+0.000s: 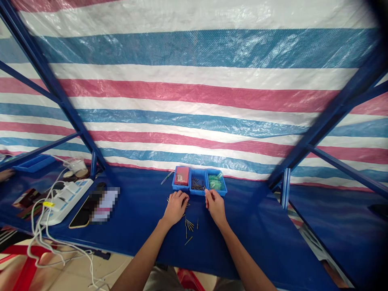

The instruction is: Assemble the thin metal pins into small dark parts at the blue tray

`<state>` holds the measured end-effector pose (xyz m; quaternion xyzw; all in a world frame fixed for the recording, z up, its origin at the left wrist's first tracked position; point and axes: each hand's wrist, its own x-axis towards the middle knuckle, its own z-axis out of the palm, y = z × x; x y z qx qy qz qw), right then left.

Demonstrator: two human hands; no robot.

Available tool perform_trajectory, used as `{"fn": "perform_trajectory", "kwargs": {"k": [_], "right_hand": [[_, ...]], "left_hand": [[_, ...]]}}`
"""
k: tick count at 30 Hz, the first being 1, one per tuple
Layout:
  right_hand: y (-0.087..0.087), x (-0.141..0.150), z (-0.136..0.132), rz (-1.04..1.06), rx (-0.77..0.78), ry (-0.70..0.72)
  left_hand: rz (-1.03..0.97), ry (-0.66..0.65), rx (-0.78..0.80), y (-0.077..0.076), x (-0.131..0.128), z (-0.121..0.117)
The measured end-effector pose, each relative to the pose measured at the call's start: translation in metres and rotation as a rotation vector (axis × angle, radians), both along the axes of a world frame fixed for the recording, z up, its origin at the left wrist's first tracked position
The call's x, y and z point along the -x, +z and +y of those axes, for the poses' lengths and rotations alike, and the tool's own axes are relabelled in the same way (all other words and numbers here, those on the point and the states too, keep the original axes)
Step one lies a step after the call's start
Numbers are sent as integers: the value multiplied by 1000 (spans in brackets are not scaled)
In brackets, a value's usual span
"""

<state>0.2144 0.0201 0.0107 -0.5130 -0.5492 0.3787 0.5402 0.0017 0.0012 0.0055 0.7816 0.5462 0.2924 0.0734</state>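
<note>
My left hand (176, 206) lies palm down on the blue table, its fingers bent over several thin metal pieces that poke out beside it. My right hand (216, 205) is held at the front edge of the blue bins, thumb and fingers pinched together; what is between them is too small to make out. Loose thin metal pieces (189, 225), dark and brassy like small drill bits, are spread between my forearms. More dark pieces fill the middle blue bin (198, 192). Red-lidded packs (182, 176) sit in the left bin, green plastic bags (215, 182) in the right one.
A pen (167, 178) lies left of the bins. Farther left are a phone (81, 214), a white power strip (65, 202) with tangled cables, and a blue tray (34, 163). Blue frame posts (285, 189) rise at both sides before a striped tarp (194, 97). Another person's hand (6, 174) shows at far left.
</note>
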Motion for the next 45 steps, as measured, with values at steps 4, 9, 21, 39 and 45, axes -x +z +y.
{"fn": "perform_trajectory", "kwargs": {"k": [4,9,21,39,45], "right_hand": [[-1,3,2,44,23,27],[-1,4,0,-27,-3,55],[20,-16,-10,-743,-30,599],[2,-9,-34,-902,-202,301],[-10,-3,-45,-972,-210,180]], "left_hand": [[4,7,-3,-1,0,0],[11,6,-4,-1,0,0],[17,8,-4,0,1,0],[95,-180,48,22,5,-52],[157,-89,45,0,-5,-89]]}}
